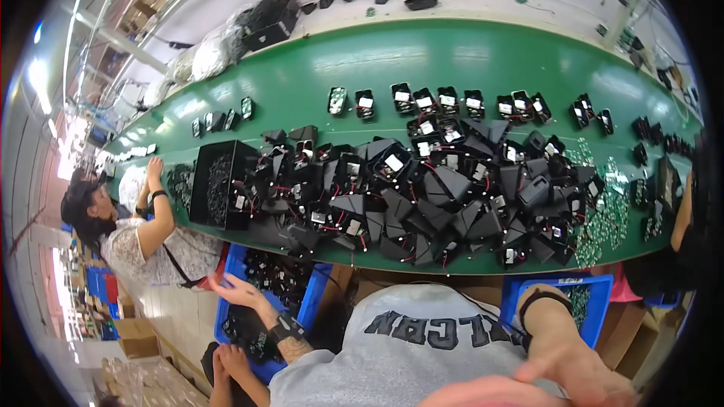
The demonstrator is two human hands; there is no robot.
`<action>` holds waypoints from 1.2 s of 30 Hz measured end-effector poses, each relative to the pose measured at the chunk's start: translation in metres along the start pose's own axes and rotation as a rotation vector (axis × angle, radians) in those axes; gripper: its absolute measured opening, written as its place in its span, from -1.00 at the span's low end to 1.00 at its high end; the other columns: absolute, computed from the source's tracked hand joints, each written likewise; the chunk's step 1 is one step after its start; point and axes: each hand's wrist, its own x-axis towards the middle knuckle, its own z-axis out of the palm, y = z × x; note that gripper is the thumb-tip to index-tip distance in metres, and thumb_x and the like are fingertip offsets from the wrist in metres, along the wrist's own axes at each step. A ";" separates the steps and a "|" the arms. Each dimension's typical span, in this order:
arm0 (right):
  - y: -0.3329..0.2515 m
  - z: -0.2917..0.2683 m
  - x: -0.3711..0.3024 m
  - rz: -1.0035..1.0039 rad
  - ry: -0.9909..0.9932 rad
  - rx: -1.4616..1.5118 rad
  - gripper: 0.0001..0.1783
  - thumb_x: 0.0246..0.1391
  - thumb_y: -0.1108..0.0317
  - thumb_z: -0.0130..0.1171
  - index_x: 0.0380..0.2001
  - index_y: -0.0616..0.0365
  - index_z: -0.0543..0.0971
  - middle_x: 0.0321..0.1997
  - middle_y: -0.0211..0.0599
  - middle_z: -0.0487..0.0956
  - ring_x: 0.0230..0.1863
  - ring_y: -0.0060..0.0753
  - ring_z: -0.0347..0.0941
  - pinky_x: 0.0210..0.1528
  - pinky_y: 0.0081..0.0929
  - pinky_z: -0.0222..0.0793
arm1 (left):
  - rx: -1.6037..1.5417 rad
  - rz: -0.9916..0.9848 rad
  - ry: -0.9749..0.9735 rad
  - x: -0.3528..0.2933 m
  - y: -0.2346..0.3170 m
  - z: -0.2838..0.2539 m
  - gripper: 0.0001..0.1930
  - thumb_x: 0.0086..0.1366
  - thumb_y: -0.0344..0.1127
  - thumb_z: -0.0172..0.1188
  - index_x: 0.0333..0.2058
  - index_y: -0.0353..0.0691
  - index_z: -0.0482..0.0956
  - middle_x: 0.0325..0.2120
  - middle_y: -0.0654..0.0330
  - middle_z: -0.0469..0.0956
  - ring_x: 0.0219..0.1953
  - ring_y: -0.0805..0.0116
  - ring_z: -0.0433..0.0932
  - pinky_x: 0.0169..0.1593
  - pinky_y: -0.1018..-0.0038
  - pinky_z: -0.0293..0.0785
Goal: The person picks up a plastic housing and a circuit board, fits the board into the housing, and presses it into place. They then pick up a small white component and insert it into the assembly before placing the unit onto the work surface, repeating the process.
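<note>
My left hand (240, 292) is held out palm up with fingers apart, holding nothing, over blue crates at my left; a black band circles its wrist. My right hand (577, 369) is raised close to the camera at the lower right, below its black wristband (547, 298); its fingers are partly cut off and hidden. Beside it a pink blurred shape (486, 393) fills the lower edge, too close to make out. In front of me, a large heap of black plastic housings (422, 203) with red wires and white parts covers the green table (302, 68).
A black bin (197, 188) of small dark parts stands left of the heap; green circuit boards (603, 218) lie right. Blue crates (320, 286) (599, 309) sit below the table edge. One person (143, 245) works at left; another's clasped hands (226, 365) show lower left, an arm (682, 215) at right.
</note>
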 end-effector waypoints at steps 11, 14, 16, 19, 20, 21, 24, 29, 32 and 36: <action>0.024 -0.025 -0.009 0.205 -0.194 0.109 -0.60 0.22 0.09 -0.06 0.11 -0.23 0.26 0.15 -0.33 0.32 0.23 -0.21 0.15 0.08 0.45 -0.15 | 0.136 0.609 -1.376 0.025 0.282 0.264 -0.77 0.10 -0.28 0.04 -0.38 -0.27 0.61 -0.47 -0.05 0.60 -0.36 -0.01 0.59 -0.25 0.13 0.50; 0.032 -0.031 -0.020 0.272 -0.258 0.117 -0.64 0.22 0.10 -0.06 0.06 -0.15 0.29 0.09 -0.28 0.35 0.17 -0.18 0.19 0.08 0.36 -0.08 | 0.294 0.723 -1.315 -0.033 0.294 0.336 -0.78 0.02 -0.24 0.14 -0.39 -0.13 0.69 -0.38 0.10 0.65 -0.25 0.15 0.63 -0.20 0.16 0.49; 0.040 -0.030 -0.022 0.330 -0.348 0.143 -0.65 0.21 0.10 -0.07 0.03 -0.09 0.31 0.05 -0.25 0.37 0.14 -0.17 0.22 0.08 0.30 -0.03 | 0.366 0.709 -1.243 -0.040 0.276 0.345 -0.72 0.03 -0.15 0.18 -0.32 -0.14 0.68 -0.27 0.10 0.64 -0.18 0.13 0.60 -0.17 0.10 0.45; 0.037 -0.036 -0.038 0.393 -0.381 0.077 -0.67 0.21 0.11 -0.07 -0.03 -0.01 0.34 0.00 -0.20 0.41 0.08 -0.14 0.27 0.08 0.22 0.05 | 0.529 0.642 -1.186 -0.075 0.291 0.348 -0.68 0.06 -0.13 0.21 -0.24 -0.15 0.67 -0.19 0.10 0.62 -0.14 0.13 0.59 -0.19 0.08 0.48; 0.038 -0.054 -0.051 0.392 -0.389 0.092 -0.67 0.20 0.11 -0.07 -0.04 0.02 0.36 -0.02 -0.18 0.42 0.06 -0.14 0.28 0.08 0.19 0.07 | 0.574 0.612 -1.183 -0.079 0.272 0.352 -0.68 0.06 -0.13 0.21 -0.24 -0.15 0.67 -0.19 0.10 0.62 -0.14 0.13 0.59 -0.19 0.08 0.48; 0.031 -0.059 -0.057 0.410 -0.389 0.066 -0.67 0.20 0.12 -0.07 -0.06 0.05 0.37 -0.04 -0.17 0.43 0.05 -0.13 0.29 0.08 0.16 0.10 | 0.516 0.547 -1.219 -0.080 0.268 0.352 -0.69 0.08 -0.16 0.21 -0.22 -0.14 0.66 -0.20 0.11 0.62 -0.15 0.13 0.59 -0.20 0.12 0.48; -0.003 -0.064 -0.071 0.434 -0.352 -0.129 -0.66 0.20 0.13 -0.07 -0.11 0.14 0.40 -0.10 -0.12 0.46 -0.01 -0.11 0.34 0.08 0.08 0.17 | 0.411 0.521 -1.224 -0.077 0.286 0.353 -0.71 0.10 -0.20 0.22 -0.20 -0.14 0.65 -0.22 0.13 0.62 -0.16 0.14 0.59 -0.22 0.21 0.47; -0.100 -0.116 -0.129 0.337 -0.031 -0.550 -0.62 0.19 0.14 -0.07 -0.20 0.28 0.45 -0.20 -0.04 0.51 -0.10 -0.07 0.41 0.08 -0.06 0.29 | 0.365 0.640 -1.238 -0.082 0.294 0.354 -0.76 0.10 -0.20 0.24 -0.25 -0.12 0.67 -0.28 0.16 0.63 -0.17 0.19 0.59 -0.25 0.28 0.45; -0.101 -0.121 -0.137 0.321 0.516 -0.696 -0.62 0.15 0.24 -0.07 -0.12 0.35 0.47 -0.17 0.00 0.52 -0.03 -0.11 0.42 0.22 -0.17 0.24 | 0.335 0.563 -1.227 -0.077 0.281 0.355 -0.74 0.08 -0.18 0.24 -0.25 -0.09 0.67 -0.24 0.18 0.63 -0.14 0.21 0.59 -0.22 0.28 0.48; -0.030 -0.079 -0.100 0.441 0.682 -1.098 -0.46 0.26 0.15 -0.20 0.05 0.46 0.37 -0.02 0.12 0.47 0.07 -0.06 0.39 0.21 -0.18 0.27 | 0.063 0.500 -1.141 -0.064 0.295 0.323 -0.74 -0.03 -0.12 0.26 -0.41 -0.14 0.69 -0.40 0.08 0.64 -0.29 0.14 0.63 -0.29 0.30 0.52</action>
